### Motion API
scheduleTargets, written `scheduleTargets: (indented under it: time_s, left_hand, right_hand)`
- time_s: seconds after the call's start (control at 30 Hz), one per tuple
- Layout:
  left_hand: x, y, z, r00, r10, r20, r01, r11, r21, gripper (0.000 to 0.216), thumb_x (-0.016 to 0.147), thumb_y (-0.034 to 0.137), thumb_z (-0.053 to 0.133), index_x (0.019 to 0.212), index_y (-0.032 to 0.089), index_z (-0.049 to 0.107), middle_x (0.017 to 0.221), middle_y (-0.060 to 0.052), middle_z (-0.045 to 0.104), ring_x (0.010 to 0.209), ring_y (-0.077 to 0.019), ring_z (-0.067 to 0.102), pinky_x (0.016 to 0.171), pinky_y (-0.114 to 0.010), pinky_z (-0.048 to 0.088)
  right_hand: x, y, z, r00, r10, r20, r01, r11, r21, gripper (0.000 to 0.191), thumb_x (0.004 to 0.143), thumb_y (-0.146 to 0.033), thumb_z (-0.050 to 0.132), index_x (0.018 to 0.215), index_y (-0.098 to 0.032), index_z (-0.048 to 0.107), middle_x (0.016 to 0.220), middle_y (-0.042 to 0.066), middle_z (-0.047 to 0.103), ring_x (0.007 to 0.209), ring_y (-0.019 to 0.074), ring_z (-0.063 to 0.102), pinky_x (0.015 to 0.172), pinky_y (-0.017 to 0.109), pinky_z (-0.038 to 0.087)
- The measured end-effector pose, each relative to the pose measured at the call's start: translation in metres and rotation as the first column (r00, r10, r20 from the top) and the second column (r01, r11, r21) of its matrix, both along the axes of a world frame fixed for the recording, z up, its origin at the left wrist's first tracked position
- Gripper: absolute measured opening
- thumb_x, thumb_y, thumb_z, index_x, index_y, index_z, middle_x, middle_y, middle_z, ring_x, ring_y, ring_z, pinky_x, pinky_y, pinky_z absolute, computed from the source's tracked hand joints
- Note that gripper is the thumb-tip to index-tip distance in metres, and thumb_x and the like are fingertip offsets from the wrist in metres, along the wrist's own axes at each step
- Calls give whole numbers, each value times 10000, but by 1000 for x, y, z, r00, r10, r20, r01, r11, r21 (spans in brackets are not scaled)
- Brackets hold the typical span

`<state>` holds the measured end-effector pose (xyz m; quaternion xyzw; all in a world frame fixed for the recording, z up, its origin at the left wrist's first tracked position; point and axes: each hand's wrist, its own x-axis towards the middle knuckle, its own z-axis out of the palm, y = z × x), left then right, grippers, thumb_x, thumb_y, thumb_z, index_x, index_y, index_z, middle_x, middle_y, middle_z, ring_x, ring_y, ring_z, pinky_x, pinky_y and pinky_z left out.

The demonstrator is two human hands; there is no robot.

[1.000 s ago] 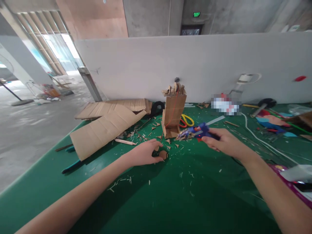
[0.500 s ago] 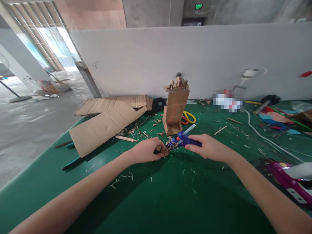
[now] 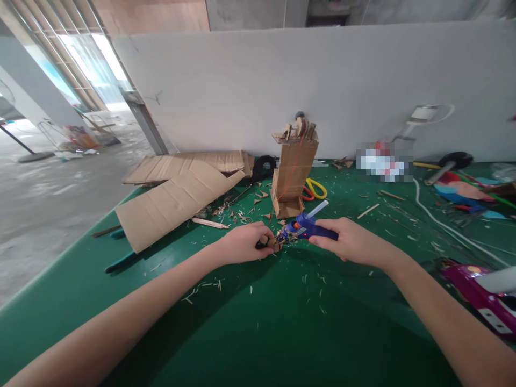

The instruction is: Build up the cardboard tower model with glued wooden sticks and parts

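My right hand (image 3: 342,239) is wrapped round the handle of a blue hot glue gun (image 3: 308,228), with a whitish glue stick (image 3: 319,208) poking out of its back. The gun's nozzle end, crusted with scraps, points left toward my left hand (image 3: 248,243). Thumb and fingers of that hand pinch a small piece of cardboard (image 3: 275,246) low over the table, partly hidden by the fingers. Just behind the gun stands a tall cardboard structure (image 3: 297,169), upright, with a red thread or wire running down its front and small parts on top.
Flat cardboard sheets (image 3: 177,207) lie at left, over teal-handled tools (image 3: 120,262). Yellow-and-red-handled scissors (image 3: 317,188) rest behind the structure. A white cable (image 3: 429,212) and a magenta device (image 3: 479,293) are at right. Shavings litter the green table (image 3: 258,344); a white partition (image 3: 226,91) borders it.
The camera view has tilted down slightly, so the scene sits higher. Both hands keep their grip, and the glue gun stays close to the cardboard piece.
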<state>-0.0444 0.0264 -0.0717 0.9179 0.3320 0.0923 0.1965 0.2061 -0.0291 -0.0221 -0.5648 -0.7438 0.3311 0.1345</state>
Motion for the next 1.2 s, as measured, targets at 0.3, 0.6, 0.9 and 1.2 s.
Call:
scheduleTargets:
  time_s: [0.3, 0.6, 0.9, 1.2]
  left_hand:
    - [2, -1, 1, 1000, -2, -2, 2, 1000, -3, 201, 807, 353, 553, 932, 200, 592, 906, -23, 576, 820, -162, 558, 708, -279, 444]
    - [1, 0, -1, 1000, -13, -6, 13, 1000, -4, 215, 802, 348, 560, 955, 201, 595, 921, -28, 579, 848, -170, 565, 720, -281, 441]
    - [0, 2, -3, 999, -25, 20, 25, 1000, -2, 202, 791, 339, 579, 936, 201, 606, 908, -21, 588, 843, -165, 557, 699, -265, 431]
    - [1, 0, 3, 999, -42, 17, 42, 998, -37, 203, 801, 327, 565, 948, 201, 624, 929, -27, 608, 851, -164, 559, 711, -262, 432]
  right_hand:
    - [1, -1, -2, 999, 5, 38, -7, 999, 48, 429, 821, -559, 460, 946, -183, 623, 643, 2, 558, 445, 94, 444, 441, 251, 320]
    - [0, -1, -3, 999, 3, 33, -4, 999, 43, 403, 812, -565, 460, 854, -192, 609, 653, 5, 557, 454, 99, 449, 440, 254, 323]
    - [-1, -2, -3, 999, -4, 55, 1, 998, 60, 393, 810, -567, 464, 845, -202, 607, 656, 2, 571, 461, 105, 463, 457, 260, 337]
    - [-2, -3, -2, 1000, -27, 16, 27, 999, -21, 466, 797, -594, 473, 999, -201, 620, 674, 17, 586, 420, 111, 503, 412, 258, 399]
